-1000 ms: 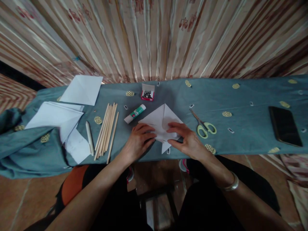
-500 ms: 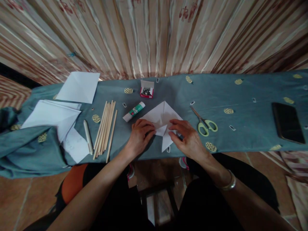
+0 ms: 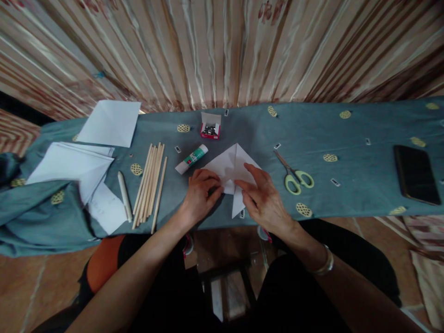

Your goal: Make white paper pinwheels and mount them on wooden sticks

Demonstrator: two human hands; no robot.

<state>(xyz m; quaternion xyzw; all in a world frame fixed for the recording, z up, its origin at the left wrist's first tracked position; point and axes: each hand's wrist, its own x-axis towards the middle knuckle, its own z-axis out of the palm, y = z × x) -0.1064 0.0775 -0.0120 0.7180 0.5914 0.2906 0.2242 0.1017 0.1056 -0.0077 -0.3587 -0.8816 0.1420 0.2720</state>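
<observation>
A white folded paper [image 3: 229, 164] lies on the blue-grey tablecloth [image 3: 360, 171] near its front edge. My left hand [image 3: 200, 193] rests on the paper's left part, fingers curled and pressing it down. My right hand [image 3: 264, 198] lies on the right part, fingers stretched flat toward the middle crease. A pointed flap of the paper sticks out below, between the two hands. A glue stick [image 3: 191, 158] lies just left of the paper and green-handled scissors [image 3: 294, 176] just right of it.
A bundle of wooden sticks [image 3: 150, 185], a white pen-like tool [image 3: 124, 195] and several white sheets [image 3: 71, 164] lie at the left. A small red box of pins [image 3: 210, 129] stands behind the paper. A black phone [image 3: 415, 174] lies far right. A striped curtain hangs behind.
My right hand has slid left across the paper and its fingers have flattened toward the centre. The left hand has stayed nearly in place. The view has shifted slightly.
</observation>
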